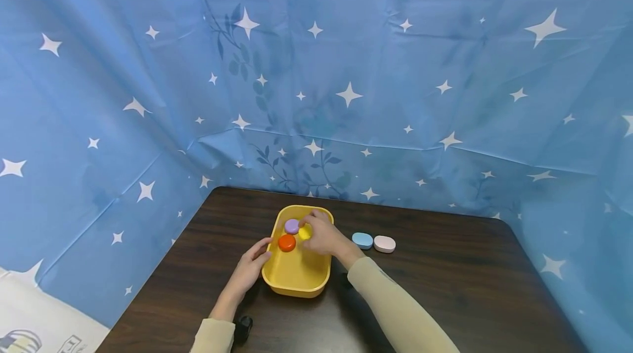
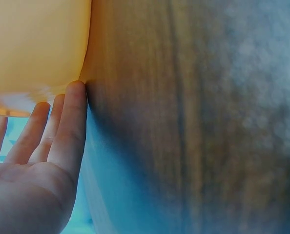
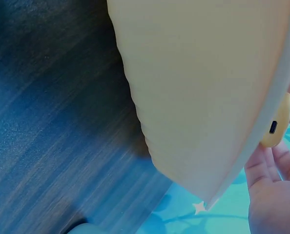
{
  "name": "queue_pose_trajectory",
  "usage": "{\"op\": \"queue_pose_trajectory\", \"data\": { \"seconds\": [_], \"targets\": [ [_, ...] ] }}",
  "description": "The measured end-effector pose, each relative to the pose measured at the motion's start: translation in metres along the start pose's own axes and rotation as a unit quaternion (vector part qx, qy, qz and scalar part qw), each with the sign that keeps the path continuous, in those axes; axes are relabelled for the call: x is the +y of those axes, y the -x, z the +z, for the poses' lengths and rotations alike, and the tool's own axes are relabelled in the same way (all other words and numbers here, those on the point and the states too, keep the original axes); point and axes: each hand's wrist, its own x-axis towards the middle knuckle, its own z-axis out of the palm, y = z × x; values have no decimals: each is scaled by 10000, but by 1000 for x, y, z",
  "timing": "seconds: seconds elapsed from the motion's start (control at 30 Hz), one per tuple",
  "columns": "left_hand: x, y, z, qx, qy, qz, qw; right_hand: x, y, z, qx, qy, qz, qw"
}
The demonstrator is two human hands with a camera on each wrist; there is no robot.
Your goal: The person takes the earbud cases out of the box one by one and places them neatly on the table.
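A yellow plastic bin stands on the dark wooden table. My right hand reaches over its right rim and pinches a small rounded yellow case inside the bin. In the right wrist view that case shows a small dark slot on its end. Beside it lie a purple rounded piece and a red-orange one on the bin floor. At the bin's left side is my left hand; in the left wrist view its extended fingers touch the outer wall.
To the right of the bin, a blue oval case and a pale pink one lie side by side on the table. A blue curtain with white stars hangs behind the table and along its sides.
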Motion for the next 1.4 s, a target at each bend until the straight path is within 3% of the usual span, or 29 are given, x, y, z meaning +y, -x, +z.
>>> {"op": "queue_pose_trajectory", "data": {
  "seconds": [0.4,0.63,1.4],
  "targets": [
    [9,4,4,63,-131,-80,9999,3,12,-7,224,-480,-108,9985],
    [4,3,2,-19,-8,-36,10000,5,21,-10,445,-572,-229,9971],
    [-1,1,1,64,-239,-60,9997,6,50,-26,853,-1427,33,9861]
  ]
}}
